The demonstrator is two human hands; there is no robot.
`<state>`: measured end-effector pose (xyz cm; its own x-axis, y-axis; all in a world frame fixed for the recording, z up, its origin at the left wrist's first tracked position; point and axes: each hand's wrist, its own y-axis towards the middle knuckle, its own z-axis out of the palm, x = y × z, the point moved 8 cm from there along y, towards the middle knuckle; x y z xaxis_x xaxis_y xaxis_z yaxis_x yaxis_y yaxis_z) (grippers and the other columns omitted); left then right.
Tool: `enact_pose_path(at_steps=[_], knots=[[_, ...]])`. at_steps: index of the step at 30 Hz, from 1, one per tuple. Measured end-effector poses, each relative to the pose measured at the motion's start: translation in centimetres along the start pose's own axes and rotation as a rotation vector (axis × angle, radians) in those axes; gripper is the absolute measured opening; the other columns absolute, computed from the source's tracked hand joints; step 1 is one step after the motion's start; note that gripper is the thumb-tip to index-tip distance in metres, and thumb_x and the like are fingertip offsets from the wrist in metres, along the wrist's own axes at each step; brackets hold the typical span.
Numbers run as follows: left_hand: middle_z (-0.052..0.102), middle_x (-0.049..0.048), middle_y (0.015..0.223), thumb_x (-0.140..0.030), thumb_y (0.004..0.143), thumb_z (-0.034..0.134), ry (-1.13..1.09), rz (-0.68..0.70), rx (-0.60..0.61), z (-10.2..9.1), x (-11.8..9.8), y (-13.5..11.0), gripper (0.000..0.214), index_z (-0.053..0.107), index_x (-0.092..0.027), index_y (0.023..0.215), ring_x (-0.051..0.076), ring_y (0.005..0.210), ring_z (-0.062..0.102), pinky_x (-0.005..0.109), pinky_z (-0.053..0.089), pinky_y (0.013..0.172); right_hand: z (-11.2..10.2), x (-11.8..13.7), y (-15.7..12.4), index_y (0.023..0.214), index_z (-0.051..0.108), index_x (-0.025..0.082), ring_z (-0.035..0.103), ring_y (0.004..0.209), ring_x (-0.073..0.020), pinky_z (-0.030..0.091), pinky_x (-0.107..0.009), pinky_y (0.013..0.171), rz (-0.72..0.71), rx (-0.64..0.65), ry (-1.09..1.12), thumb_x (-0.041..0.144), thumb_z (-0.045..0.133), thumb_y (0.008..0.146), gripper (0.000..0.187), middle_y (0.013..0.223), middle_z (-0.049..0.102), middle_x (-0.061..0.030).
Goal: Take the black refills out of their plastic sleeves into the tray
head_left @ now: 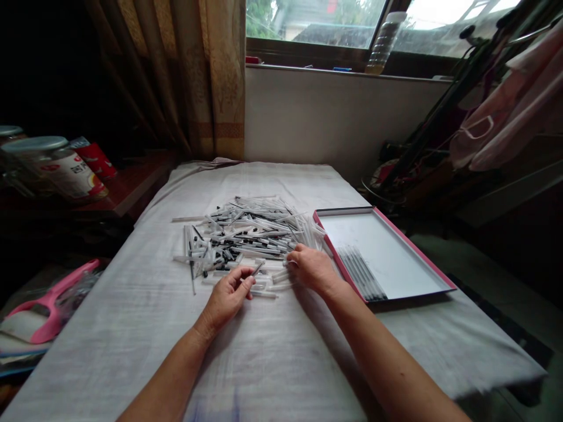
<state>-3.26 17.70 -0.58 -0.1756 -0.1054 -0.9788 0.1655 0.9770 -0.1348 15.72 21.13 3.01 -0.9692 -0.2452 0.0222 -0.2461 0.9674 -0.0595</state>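
Patterned curtain (226, 76) hung beside the window (316, 23); plastic bottle (382, 48) stood on the sill (285, 70). Lidded jar (73, 171) sat on side table (136, 186), left. Pink cloth (495, 114) hung at right.

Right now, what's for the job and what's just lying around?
Probably for the job: thin stick in left hand; pile of penlike pieces by the right hand; shallow box with slim sticks.
Just lying around: lidded jars; windowsill bottle.

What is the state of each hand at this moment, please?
Left hand: closed, holding a thin pen part.
Right hand: at the pile of pen parts; whether it holds anything cannot be told.
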Motion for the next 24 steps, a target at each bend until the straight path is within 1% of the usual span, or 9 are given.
enact_pose_path(at_steps=[4, 9, 13, 15, 17, 19, 20, 22, 24], knots=[[0.059, -0.0033, 0.058, -0.047, 0.075, 0.063, 0.045, 0.005, 0.015, 0.1, 0.1, -0.1, 0.042, 0.065, -0.016, 0.103, 0.01, 0.045, 0.05, 0.021, 0.035, 0.042, 0.0, 0.9, 1.2, 0.096, 0.071, 0.019, 0.069, 0.088, -0.0229, 0.048, -0.028, 0.069, -0.084, 0.059, -0.109, 0.027, 0.048, 0.093, 0.024, 0.1, 0.07, -0.0111], [0.06, -0.0024, 0.059, -0.048, 0.075, 0.062, 0.07, 0.025, 0.013, 0.2, 0.2, -0.1, 0.044, 0.067, -0.016, 0.104, 0.011, 0.045, 0.05, 0.021, 0.037, 0.042, 0.7, 1.7, 1.6, 0.104, 0.064, 0.016, 0.069, 0.087, -0.0241, 0.05, -0.03, 0.069, -0.159, 0.074, -0.145, 0.018, 0.04, 0.095, 0.026, 0.097, 0.069, -0.0137], [0.062, -0.0012, 0.063, -0.047, 0.075, 0.062, 0.074, 0.044, 0.009, 0.4, 0.4, 0.0, 0.044, 0.068, -0.014, 0.105, 0.01, 0.046, 0.052, 0.02, 0.037, 0.041, 0.5, 1.7, 1.2, 0.112, 0.06, 0.017, 0.069, 0.084, -0.0242, 0.049, -0.03, 0.067, -0.205, 0.048, -0.122, 0.014, 0.039, 0.094, 0.028, 0.097, 0.068, -0.0125], [0.066, 0.0004, 0.067, -0.046, 0.075, 0.063, 0.076, 0.064, -0.001, 0.3, 0.3, 0.1, 0.043, 0.069, -0.014, 0.104, 0.01, 0.048, 0.054, 0.02, 0.04, 0.043, -0.1, 1.4, 0.7, 0.116, 0.061, 0.019, 0.068, 0.083, -0.0242, 0.048, -0.031, 0.066, -0.215, -0.006, -0.047, 0.015, 0.041, 0.093, 0.03, 0.098, 0.068, -0.0114], [0.069, 0.0028, 0.073, -0.045, 0.075, 0.064, 0.087, 0.088, -0.008, 0.3, 0.3, 0.1, 0.042, 0.071, -0.014, 0.103, 0.011, 0.05, 0.057, 0.021, 0.044, 0.046, -0.9, 0.5, 0.0, 0.115, 0.062, 0.021, 0.067, 0.082, -0.022, 0.048, -0.03, 0.067, -0.164, -0.129, 0.155, 0.018, 0.043, 0.092, 0.03, 0.1, 0.068, -0.0105], [0.073, 0.0058, 0.081, -0.044, 0.077, 0.063, 0.111, 0.108, -0.002, 0.3, 0.3, 0.1, 0.041, 0.072, -0.013, 0.103, 0.012, 0.053, 0.059, 0.022, 0.047, 0.048, -1.3, -0.8, -0.9, 0.109, 0.063, 0.019, 0.065, 0.076, -0.0183, 0.048, -0.028, 0.066, -0.052, -0.276, 0.509, 0.023, 0.046, 0.09, 0.025, 0.093, 0.068, -0.0081], [0.074, 0.0072, 0.086, -0.044, 0.077, 0.063, 0.129, 0.12, 0.002, 0.4, 0.3, 0.1, 0.04, 0.073, -0.014, 0.103, 0.013, 0.055, 0.061, 0.023, 0.049, 0.049, -0.9, -1.5, -1.4, 0.104, 0.062, 0.018, 0.063, 0.071, -0.0166, 0.047, -0.027, 0.064, 0.01, -0.324, 0.724, 0.026, 0.049, 0.089, 0.022, 0.086, 0.068, -0.0061], [0.075, 0.0088, 0.094, -0.042, 0.079, 0.062, 0.186, 0.167, -0.003, 0.5, 0.0, 0.0, 0.037, 0.074, -0.015, 0.102, 0.017, 0.066, 0.066, 0.026, 0.054, 0.056, 0.8, -2.0, -2.4, 0.095, 0.058, 0.018, 0.059, 0.061, -0.0139, 0.044, -0.024, 0.054, 0.13, -0.338, 1.147, 0.034, 0.055, 0.083, 0.02, 0.074, 0.065, -0.0019], [0.076, 0.0081, 0.098, -0.038, 0.081, 0.062, 0.269, 0.246, -0.007, 0.7, -0.7, -0.3, 0.032, 0.076, -0.019, 0.101, 0.02, 0.081, 0.07, 0.03, 0.057, 0.072, 2.8, -1.5, -3.0, 0.088, 0.054, 0.019, 0.056, 0.055, -0.0122, 0.038, -0.021, 0.046, 0.22, -0.27, 1.462, 0.039, 0.062, 0.077, 0.025, 0.071, 0.065, -0.0006]])
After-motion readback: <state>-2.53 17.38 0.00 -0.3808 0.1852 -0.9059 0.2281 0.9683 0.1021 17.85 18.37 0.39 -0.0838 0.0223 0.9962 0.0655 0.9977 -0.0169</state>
